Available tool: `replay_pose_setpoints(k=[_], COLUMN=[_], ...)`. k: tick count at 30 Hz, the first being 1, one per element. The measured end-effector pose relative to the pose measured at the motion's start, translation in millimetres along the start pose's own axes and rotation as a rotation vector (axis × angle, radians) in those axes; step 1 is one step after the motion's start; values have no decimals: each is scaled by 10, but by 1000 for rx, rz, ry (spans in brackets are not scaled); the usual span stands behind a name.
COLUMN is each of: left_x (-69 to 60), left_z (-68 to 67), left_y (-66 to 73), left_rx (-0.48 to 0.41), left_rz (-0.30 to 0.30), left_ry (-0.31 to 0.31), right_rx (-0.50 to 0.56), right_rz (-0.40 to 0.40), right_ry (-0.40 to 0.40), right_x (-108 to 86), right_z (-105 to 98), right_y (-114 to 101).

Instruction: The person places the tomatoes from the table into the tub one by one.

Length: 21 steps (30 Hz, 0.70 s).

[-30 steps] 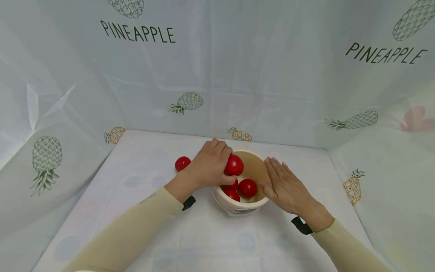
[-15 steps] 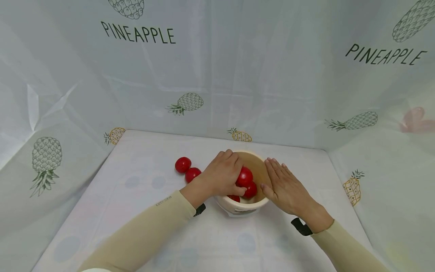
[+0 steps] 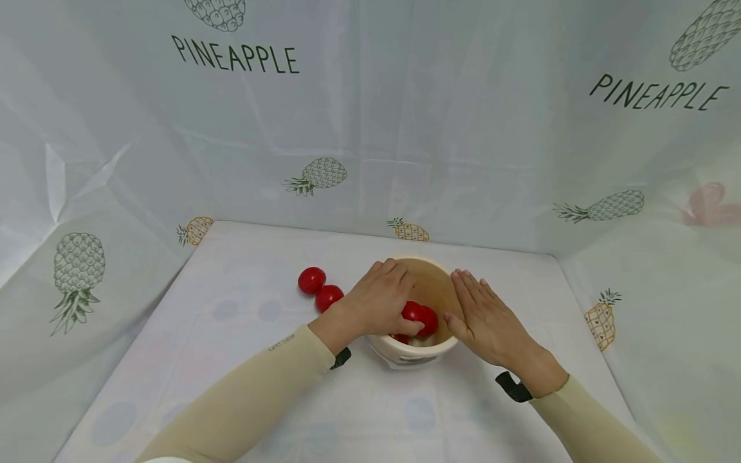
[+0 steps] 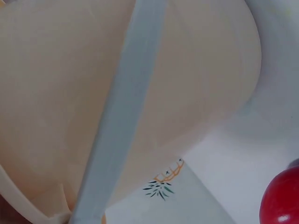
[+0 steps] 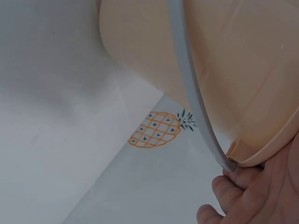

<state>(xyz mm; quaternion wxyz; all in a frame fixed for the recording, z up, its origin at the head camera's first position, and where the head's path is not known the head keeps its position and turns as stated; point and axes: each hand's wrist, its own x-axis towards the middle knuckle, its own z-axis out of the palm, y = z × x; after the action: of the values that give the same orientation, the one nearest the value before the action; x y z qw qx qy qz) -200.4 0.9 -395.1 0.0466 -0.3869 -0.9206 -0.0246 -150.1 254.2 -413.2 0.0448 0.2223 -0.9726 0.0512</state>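
A cream bucket [image 3: 405, 355] with a grey handle [image 4: 124, 112] stands on the table in the head view. My left hand [image 3: 379, 299] reaches over its near-left rim, fingers curled around a red tomato [image 3: 412, 310] low inside. Against that one lies another tomato [image 3: 429, 321], and a bit of red shows below my thumb; the rest of the contents is hidden by the hand. My right hand [image 3: 492, 321] rests with straight fingers along the bucket's right rim. In the right wrist view its fingers [image 5: 243, 177] touch the rim near the handle's end.
Left of the bucket, two loose tomatoes lie side by side, the farther tomato [image 3: 312, 280] and the nearer tomato [image 3: 329, 298], close to my left forearm. A pineapple-print sheet [image 3: 451, 141] rises behind and beside the white table cover [image 3: 370, 418].
My left hand has moved right and down into the bucket with the tomato, which now sits lower. The nearer loose tomato has come into sight. My right hand has stayed still.
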Motion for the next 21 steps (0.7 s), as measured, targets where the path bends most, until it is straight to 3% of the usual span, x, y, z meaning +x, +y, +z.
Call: replay_pose_setpoints(k=[5, 11, 16, 21], left_x=[-8, -60, -190, -405], left_z=[10, -27, -88, -83], left_y=[-21, -162, -453, -881], left_rx=[-1, -43, -61, -64], left_rz=[-2, -34, -79, -140], left_ry=[4, 101, 165, 188], right_rx=[2, 9, 10, 17], right_rz=[2, 8, 10, -1], right_ry=[4, -2, 5, 19], right_x=[1, 1, -8, -13], right_z=[11, 9, 11, 13], right_y=[1, 0, 7, 10])
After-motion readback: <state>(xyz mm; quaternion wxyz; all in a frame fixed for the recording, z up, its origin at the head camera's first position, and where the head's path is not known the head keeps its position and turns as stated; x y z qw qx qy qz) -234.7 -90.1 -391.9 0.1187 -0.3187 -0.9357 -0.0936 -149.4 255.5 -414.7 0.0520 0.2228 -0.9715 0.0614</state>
